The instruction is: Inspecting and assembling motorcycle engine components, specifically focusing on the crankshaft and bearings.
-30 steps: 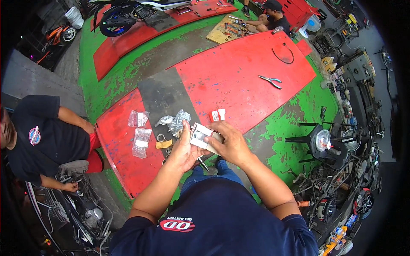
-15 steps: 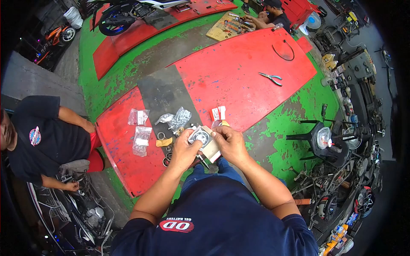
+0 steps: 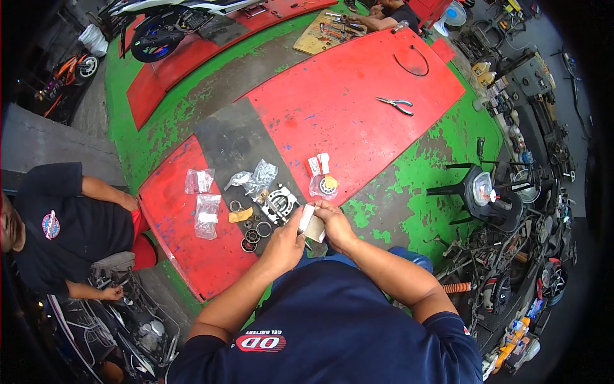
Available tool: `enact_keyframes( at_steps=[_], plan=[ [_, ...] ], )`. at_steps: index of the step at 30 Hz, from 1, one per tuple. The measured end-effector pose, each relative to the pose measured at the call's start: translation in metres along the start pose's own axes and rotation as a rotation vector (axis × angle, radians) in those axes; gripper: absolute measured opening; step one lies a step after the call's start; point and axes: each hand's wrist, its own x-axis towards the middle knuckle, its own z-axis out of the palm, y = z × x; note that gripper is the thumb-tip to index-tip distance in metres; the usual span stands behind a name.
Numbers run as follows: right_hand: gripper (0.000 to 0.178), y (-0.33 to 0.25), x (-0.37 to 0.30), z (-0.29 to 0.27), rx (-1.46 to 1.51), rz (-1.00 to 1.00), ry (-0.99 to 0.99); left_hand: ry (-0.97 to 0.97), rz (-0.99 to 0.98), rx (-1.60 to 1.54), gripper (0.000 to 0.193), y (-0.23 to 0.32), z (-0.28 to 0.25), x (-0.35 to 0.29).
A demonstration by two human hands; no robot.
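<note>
My left hand [image 3: 285,245] and my right hand [image 3: 337,226] hold a small box [image 3: 316,228] between them, low over the near edge of the work platform. The box shows a white side by the left fingers and a beige face below the right. Whether anything is inside cannot be seen. Just beyond my left hand lies a silver metal part [image 3: 279,203] with a round opening. Several metal rings and bearings [image 3: 250,240] lie to its left, beside a crumpled tan paper [image 3: 240,215]. Past my right hand lies a bearing [image 3: 328,185] on clear plastic.
Clear plastic bags [image 3: 207,217] and a red-and-white packet [image 3: 318,164] lie on the red-and-black platform [image 3: 358,96]. Pliers [image 3: 396,105] and a black cable are farther right. One person [image 3: 80,217] sits at left; another works beyond the platform. A black chair [image 3: 470,192] stands at right.
The round metal piece at my left thumb is no longer visible; the box shows a white side there. Both hands have come slightly nearer, uncovering the silver part and the bearing on plastic.
</note>
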Motion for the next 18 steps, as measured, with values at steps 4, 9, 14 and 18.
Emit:
enact_keyframes(
  at_steps=[4,9,14,18],
  plan=[
    [0.027,-0.008,0.002,-0.008,0.125,0.085,-0.052,-0.009,0.093,-0.049,0.071,0.007,-0.006,-0.001],
    [0.037,-0.013,-0.006,-0.002,0.345,0.268,-0.033,-0.018,0.23,-0.082,0.079,0.006,-0.001,0.004],
    [0.039,0.001,-0.002,-0.013,0.417,0.336,-0.108,-0.061,0.162,-0.003,0.071,0.021,-0.001,0.012],
    [0.037,0.004,-0.001,-0.016,0.474,0.35,-0.143,0.081,0.243,0.223,0.069,0.035,0.006,0.013]
  ],
)
